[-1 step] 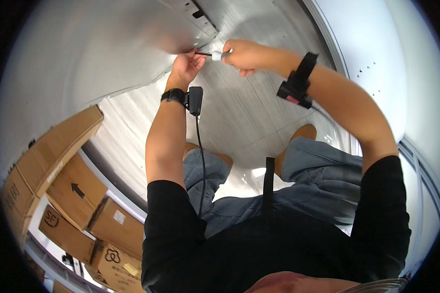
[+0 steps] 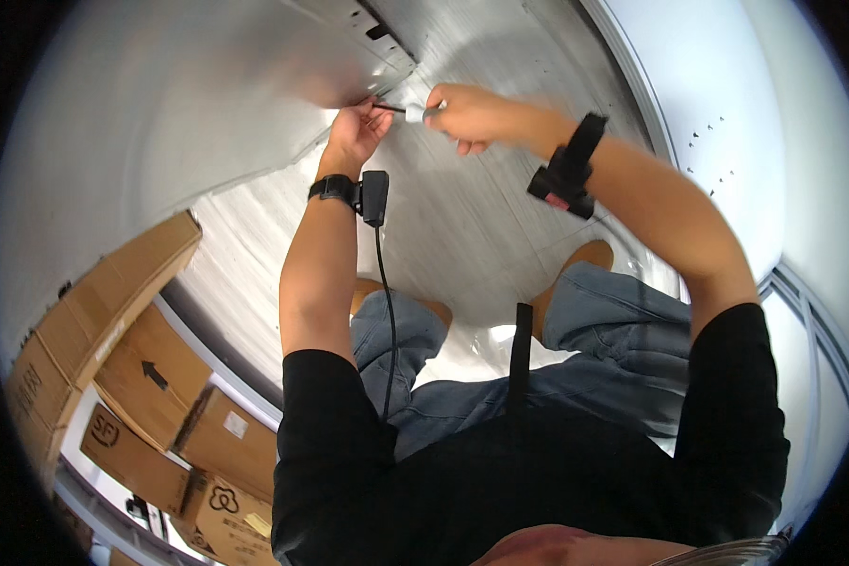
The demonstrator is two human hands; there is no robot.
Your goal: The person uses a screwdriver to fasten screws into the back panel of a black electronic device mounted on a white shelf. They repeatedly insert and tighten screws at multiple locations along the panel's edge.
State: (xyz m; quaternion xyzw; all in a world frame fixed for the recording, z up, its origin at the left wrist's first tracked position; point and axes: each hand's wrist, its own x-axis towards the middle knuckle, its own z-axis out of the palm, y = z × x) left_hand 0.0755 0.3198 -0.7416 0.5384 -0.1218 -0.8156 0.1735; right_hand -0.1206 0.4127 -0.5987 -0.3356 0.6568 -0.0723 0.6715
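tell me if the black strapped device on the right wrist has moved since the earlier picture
Yes, slightly: the black strapped device has shifted left and down the picture, judged against the dark marks on the white surface.

Right fingers [image 2: 473,147] slightly lower in view

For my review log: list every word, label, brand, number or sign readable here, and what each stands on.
I leave wording uncopied and give each marking by kind:
Long carton: dark print, blurred.
Arrow-marked carton: black arrow, clear.
Ring-marked carton: dark letters in a broken ring.
Label-bearing carton: white label, too small to read.
Loop-marked carton: dark looped emblem; small print, blurred.
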